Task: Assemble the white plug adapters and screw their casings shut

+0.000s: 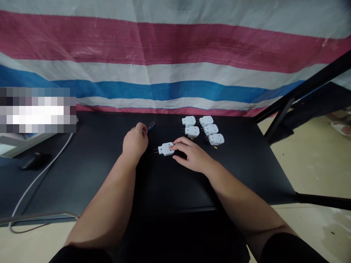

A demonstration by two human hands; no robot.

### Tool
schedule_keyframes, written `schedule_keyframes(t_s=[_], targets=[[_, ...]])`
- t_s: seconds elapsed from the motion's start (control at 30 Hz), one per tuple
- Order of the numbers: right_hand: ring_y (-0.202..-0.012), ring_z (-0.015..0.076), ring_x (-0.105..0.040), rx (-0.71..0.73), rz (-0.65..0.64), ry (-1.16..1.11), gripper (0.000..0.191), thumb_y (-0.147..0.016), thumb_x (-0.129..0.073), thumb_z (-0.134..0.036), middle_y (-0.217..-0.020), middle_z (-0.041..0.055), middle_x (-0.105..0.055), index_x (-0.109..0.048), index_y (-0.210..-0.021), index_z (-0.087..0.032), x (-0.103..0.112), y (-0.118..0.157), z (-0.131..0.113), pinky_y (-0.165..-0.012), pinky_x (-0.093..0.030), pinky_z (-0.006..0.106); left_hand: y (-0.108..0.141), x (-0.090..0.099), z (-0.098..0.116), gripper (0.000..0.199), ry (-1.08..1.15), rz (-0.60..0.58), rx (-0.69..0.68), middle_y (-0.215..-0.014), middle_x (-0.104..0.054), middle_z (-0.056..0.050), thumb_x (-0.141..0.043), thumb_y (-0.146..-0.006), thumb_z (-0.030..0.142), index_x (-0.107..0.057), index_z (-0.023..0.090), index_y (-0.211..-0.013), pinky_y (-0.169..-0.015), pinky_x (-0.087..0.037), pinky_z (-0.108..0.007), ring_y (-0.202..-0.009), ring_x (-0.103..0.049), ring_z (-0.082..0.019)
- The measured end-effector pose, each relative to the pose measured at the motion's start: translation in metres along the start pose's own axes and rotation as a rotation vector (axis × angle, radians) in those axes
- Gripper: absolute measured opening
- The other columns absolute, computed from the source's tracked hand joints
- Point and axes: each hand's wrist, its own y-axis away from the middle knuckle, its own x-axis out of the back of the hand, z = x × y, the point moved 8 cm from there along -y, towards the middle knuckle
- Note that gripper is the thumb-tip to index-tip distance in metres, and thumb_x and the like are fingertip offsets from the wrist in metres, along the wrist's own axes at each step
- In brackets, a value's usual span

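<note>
On the black table, my right hand (190, 153) rests its fingertips on the right end of a white plug-like piece (166, 148), whose two thin prongs point left. My left hand (136, 140) is to the left of that piece, its fingers curled at the near end of a small dark screwdriver-like tool (150, 126). Several similar white pieces lie beyond my right hand in two columns, among them one at the back (189, 121) and one nearest (216, 139). Small brass-coloured bits (215, 147) lie beside them.
A black mouse (36, 160) and a pale cable (41, 177) lie at the left, below a blurred-out device. A striped sheet (175, 44) hangs behind the black table (246, 168). Black frame bars (304, 86) stand at the right.
</note>
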Motion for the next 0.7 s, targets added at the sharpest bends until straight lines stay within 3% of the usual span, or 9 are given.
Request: schedule_keyframes(t_s=[0.13, 0.23, 0.33, 0.47, 0.6, 0.7], targets=[[-0.117, 0.0256, -0.073, -0.027, -0.03, -0.014, 0.034, -0.102, -0.07, -0.024, -0.137, 0.0119, -0.065, -0.068, -0.136, -0.026, -0.001, 0.002, 0.002, -0.102, -0.064, 0.048, -0.002, 0.007, 0.004, 0.016, 0.612, 0.106, -0.04, -0.088, -0.074, -0.004, -0.076, -0.093, 0.022, -0.063, 0.022, -0.102, -0.07, -0.051, -0.031, -0.071, -0.065, -0.017], [-0.103, 0.0233, -0.074, -0.1, 0.073, -0.117, 0.057, -0.096, -0.08, -0.03, -0.135, 0.0117, -0.066, -0.056, -0.148, -0.027, 0.003, 0.003, 0.013, -0.094, -0.066, 0.047, 0.002, -0.002, 0.023, 0.032, 1.028, -0.03, -0.104, -0.086, -0.074, -0.003, -0.088, -0.087, 0.036, -0.063, 0.021, -0.101, -0.067, -0.054, -0.026, -0.071, -0.067, -0.015], [-0.082, 0.0181, -0.072, -0.186, 0.296, -0.385, 0.064, -0.094, -0.084, -0.042, -0.111, 0.005, -0.07, -0.051, -0.147, -0.027, 0.012, 0.005, 0.028, -0.077, -0.065, 0.038, 0.016, -0.011, 0.052, 0.038, 1.15, -0.234, -0.203, -0.082, -0.073, -0.003, -0.094, -0.084, 0.042, -0.066, 0.02, -0.095, -0.065, -0.055, -0.026, -0.071, -0.068, -0.014], [-0.062, 0.0134, -0.066, -0.275, 0.386, -0.647, 0.033, -0.098, -0.08, -0.051, -0.077, -0.0042, -0.065, -0.065, -0.113, -0.025, 0.013, 0.006, 0.04, -0.06, -0.056, 0.029, 0.033, -0.012, 0.072, 0.034, 1.035, -0.385, -0.346, -0.088, -0.075, -0.005, -0.09, -0.089, 0.04, -0.069, 0.019, -0.106, -0.071, -0.057, -0.03, -0.078, -0.071, -0.017], [-0.061, 0.0121, -0.062, -0.284, 0.552, -0.819, 0.03, -0.089, -0.09, -0.047, -0.069, -0.0062, -0.059, -0.073, -0.1, -0.026, 0.032, 0.009, 0.053, -0.064, -0.057, 0.03, 0.034, -0.004, 0.07, 0.07, 0.613, -0.36, -0.512, -0.125, -0.076, -0.011, -0.101, -0.073, 0.04, -0.07, 0.024, -0.133, -0.1, -0.056, -0.044, -0.118, -0.071, -0.031], [-0.063, 0.0124, -0.059, -0.281, 0.607, -0.93, 0.032, -0.084, -0.094, -0.05, -0.074, -0.0046, -0.06, -0.077, -0.1, -0.028, 0.046, 0.011, 0.06, -0.065, -0.06, 0.032, 0.032, -0.019, 0.063, 0.056, 0.355, -0.473, -0.485, -0.113, -0.077, -0.007, -0.099, -0.071, 0.035, -0.076, 0.024, -0.12, -0.092, -0.055, -0.044, -0.105, -0.072, -0.031]])
